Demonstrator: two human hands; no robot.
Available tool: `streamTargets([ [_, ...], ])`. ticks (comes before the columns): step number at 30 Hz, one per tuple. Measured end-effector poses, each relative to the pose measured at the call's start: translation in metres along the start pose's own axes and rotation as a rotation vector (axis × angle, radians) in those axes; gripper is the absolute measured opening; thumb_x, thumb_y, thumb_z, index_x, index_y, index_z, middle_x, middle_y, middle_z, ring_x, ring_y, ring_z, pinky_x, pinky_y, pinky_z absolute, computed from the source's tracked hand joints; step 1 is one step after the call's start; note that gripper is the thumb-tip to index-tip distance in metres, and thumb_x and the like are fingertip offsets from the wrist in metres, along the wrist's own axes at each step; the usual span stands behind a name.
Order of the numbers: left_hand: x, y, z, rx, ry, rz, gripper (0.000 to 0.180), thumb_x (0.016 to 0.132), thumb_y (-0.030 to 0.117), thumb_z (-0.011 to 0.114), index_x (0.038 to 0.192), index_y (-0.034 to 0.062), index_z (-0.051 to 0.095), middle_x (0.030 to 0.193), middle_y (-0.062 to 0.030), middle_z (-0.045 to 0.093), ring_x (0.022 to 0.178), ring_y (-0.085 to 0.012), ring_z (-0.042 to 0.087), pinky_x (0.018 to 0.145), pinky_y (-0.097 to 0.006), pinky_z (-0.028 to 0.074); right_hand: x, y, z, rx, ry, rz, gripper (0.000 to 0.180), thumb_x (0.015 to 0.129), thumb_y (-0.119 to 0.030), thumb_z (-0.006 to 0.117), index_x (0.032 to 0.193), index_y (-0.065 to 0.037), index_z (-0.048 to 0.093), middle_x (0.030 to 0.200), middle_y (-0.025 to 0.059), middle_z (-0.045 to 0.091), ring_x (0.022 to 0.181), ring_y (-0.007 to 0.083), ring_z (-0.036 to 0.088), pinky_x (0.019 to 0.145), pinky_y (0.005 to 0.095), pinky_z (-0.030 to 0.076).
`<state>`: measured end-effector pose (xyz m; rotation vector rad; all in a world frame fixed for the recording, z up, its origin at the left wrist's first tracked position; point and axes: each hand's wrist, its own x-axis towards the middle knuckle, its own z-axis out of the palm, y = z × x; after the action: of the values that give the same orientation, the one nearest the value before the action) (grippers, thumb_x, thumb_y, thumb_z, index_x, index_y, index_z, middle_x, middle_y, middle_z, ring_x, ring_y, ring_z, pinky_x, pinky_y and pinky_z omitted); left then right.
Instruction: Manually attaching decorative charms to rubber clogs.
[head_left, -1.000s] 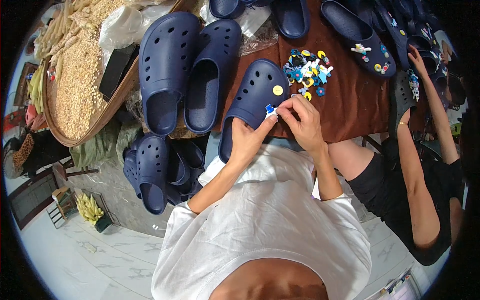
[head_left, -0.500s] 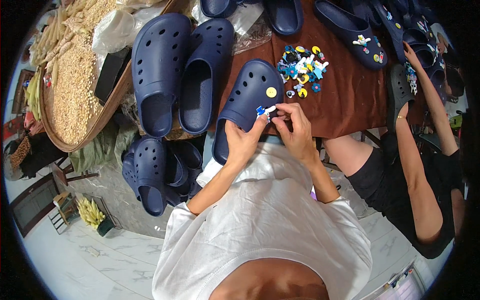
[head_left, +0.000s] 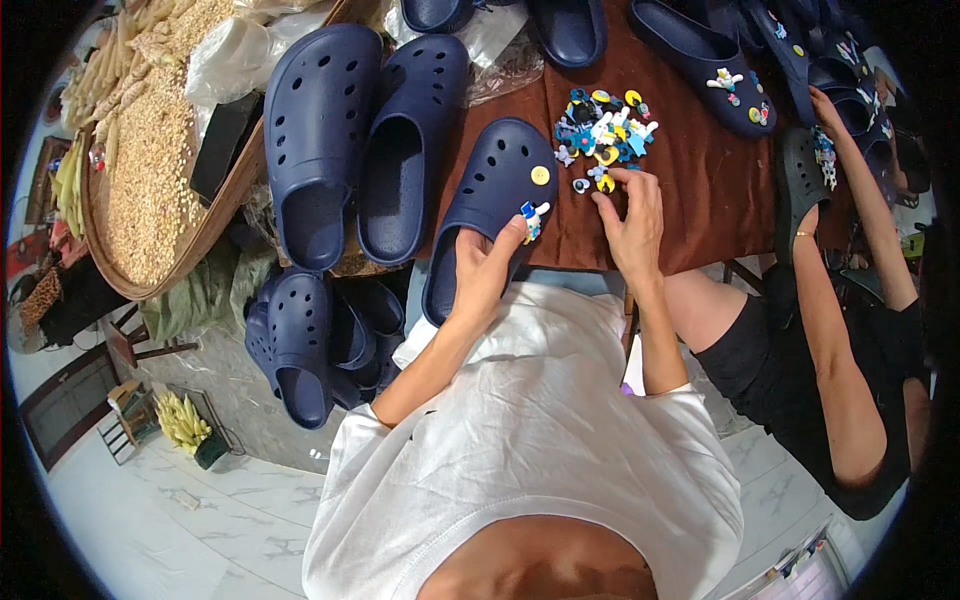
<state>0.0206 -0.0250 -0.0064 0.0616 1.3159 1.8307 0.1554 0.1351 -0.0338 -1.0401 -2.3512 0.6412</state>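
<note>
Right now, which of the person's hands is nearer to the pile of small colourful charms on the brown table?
Right. The right hand reaches its fingertips to the near edge of the pile of charms. The left hand is farther away, holding the navy clog.

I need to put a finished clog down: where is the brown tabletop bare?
Bare brown tabletop lies right of the right hand, below the decorated navy clog. It is crowded around the colourful charm pile and left, where two plain navy clogs lie.
</note>
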Motion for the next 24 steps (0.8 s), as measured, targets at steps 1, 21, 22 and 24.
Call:
streamTargets([
  [1, 0.002, 0.003, -0.002, -0.036, -0.040, -0.075, 0.043, 0.093, 0.011, 0.067, 0.129, -0.0072, 0.052, 0.120, -0.0129, 0.064, 0.106, -0.0181, 0.064, 0.094, -0.031, 0.051, 0.001, 0.002, 0.001, -0.030, 0.002, -0.020, 0.029, 0.085, -0.016, 0.073, 0.110, -0.005, 0.061, 0.108, 0.0135, 0.059, 0.102, 0.0339, 0.056, 0.087, 0.0441, 0.045],
  [21, 0.010, 0.008, -0.003, -0.519, -0.111, -0.277, 0.034, 0.080, 0.001, 0.060, 0.114, -0.0043, 0.059, 0.102, -0.0125, 0.067, 0.090, -0.0249, 0.068, 0.084, -0.039, 0.056, 0.029, -0.064, 0.008, 0.695, -0.144, 0.069, 0.015, 0.097, -0.013, 0.064, 0.105, -0.001, 0.067, 0.093, 0.0069, 0.069, 0.079, 0.0121, 0.067, 0.069, 0.0267, 0.052],
  [22, 0.009, 0.006, -0.005, -0.520, -0.110, -0.276, 0.034, 0.080, 0.001, 0.060, 0.114, -0.0043, 0.059, 0.102, -0.0125, 0.067, 0.090, -0.0249, 0.068, 0.084, -0.039, 0.056, 0.030, -0.068, 0.007, 0.695, -0.146, 0.067, 0.015, 0.097, -0.013, 0.064, 0.105, -0.001, 0.067, 0.093, 0.0069, 0.069, 0.079, 0.0121, 0.067, 0.069, 0.0267, 0.052],
  [24, 0.009, 0.000, -0.009, -0.490, -0.112, -0.280, 0.031, 0.079, 0.000, 0.061, 0.110, -0.0043, 0.061, 0.102, -0.0117, 0.068, 0.087, -0.0241, 0.068, 0.084, -0.038, 0.056, 0.034, -0.075, 0.006, 0.615, -0.192, 0.019, 0.014, 0.094, -0.012, 0.066, 0.103, -0.001, 0.068, 0.091, 0.0063, 0.065, 0.078, 0.0131, 0.066, 0.067, 0.0272, 0.052],
])
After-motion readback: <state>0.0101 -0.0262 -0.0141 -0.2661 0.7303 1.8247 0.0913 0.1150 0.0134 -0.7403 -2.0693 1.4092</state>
